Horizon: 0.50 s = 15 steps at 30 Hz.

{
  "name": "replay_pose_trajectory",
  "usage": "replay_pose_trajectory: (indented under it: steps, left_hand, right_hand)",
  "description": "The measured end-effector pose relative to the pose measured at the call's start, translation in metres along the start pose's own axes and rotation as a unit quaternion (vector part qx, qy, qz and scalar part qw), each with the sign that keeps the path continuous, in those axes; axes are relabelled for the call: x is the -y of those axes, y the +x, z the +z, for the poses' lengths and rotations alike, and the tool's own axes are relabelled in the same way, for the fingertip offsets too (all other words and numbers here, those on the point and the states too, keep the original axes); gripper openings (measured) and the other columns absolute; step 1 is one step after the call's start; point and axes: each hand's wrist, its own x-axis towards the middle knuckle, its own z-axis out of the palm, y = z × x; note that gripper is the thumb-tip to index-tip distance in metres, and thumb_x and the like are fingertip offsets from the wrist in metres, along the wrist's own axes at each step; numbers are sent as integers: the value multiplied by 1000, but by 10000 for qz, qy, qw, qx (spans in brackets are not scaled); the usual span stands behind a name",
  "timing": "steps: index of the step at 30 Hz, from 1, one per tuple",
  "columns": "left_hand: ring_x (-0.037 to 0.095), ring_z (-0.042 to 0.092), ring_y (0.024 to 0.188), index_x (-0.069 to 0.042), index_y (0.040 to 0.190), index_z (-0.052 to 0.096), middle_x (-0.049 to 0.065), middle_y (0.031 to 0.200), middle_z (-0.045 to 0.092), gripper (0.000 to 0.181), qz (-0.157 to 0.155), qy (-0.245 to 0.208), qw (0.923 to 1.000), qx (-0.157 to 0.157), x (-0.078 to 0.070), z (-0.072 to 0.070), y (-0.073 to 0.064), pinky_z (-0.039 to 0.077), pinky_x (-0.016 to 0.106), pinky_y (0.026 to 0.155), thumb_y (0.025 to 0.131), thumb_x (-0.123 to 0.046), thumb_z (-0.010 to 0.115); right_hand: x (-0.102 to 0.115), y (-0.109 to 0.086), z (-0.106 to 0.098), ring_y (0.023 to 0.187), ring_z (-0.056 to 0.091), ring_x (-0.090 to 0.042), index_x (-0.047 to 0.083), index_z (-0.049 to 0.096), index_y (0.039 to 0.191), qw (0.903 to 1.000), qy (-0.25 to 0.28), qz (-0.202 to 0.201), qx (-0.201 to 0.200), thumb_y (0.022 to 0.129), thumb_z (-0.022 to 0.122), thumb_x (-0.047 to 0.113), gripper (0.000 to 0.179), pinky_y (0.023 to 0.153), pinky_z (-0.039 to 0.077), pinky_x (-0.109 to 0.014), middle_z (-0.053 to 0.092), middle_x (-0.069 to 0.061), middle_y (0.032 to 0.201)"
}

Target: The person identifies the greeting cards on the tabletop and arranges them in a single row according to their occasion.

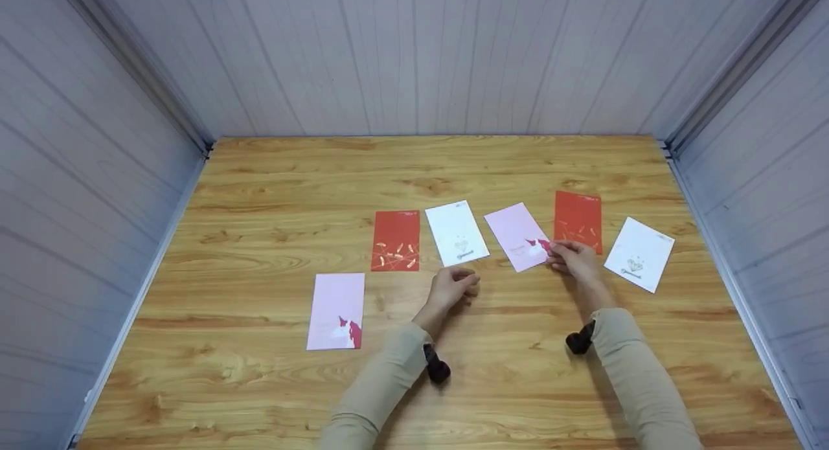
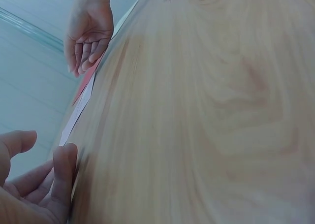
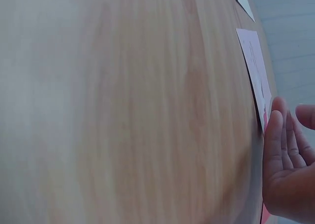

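Note:
My right hand (image 1: 575, 261) is at the lower right edge of a pink card (image 1: 516, 235) with a dark pink corner print, and partly covers a red card (image 1: 576, 210) behind it. Thumb and fingers stand apart in the right wrist view, where the hand (image 3: 290, 170) shows palm-side. Just below a white card (image 1: 455, 226), my left hand (image 1: 450, 287) hovers or rests with loosely bent fingers. Nothing shows between its thumb and fingers in the left wrist view. Whether the right fingertips touch the pink card is hard to tell.
Left of the hands lie another red card (image 1: 395, 230) and, nearer, another pink card (image 1: 335, 301). A second white card (image 1: 638, 249) lies tilted at the right. Pale panel walls (image 1: 414, 61) enclose the wooden table (image 1: 259, 398) at the back and both sides.

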Motion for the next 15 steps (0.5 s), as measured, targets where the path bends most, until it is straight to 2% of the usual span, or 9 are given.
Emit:
replay_pose_trajectory:
  steps: [6,15]
  left_hand:
    - [20,61,61,5,100,60,10,79,62,21,-113,-279,9995,33,-3,10,6,48,27,49,84,-9,59]
    - [20,60,55,5,101,60,12,77,62,21,-137,-435,9990,-17,-7,24,11,47,26,46,84,-8,58]
  right_hand:
    - [2,5,-3,64,62,-12,2,53,98,10000,-2,49,-67,86,58,12,17,61,49,-23,62,-4,73]
    - [4,11,-7,64,61,-11,-3,52,107,9994,-334,-27,-101,86,58,13,27,61,49,-24,63,-5,76]
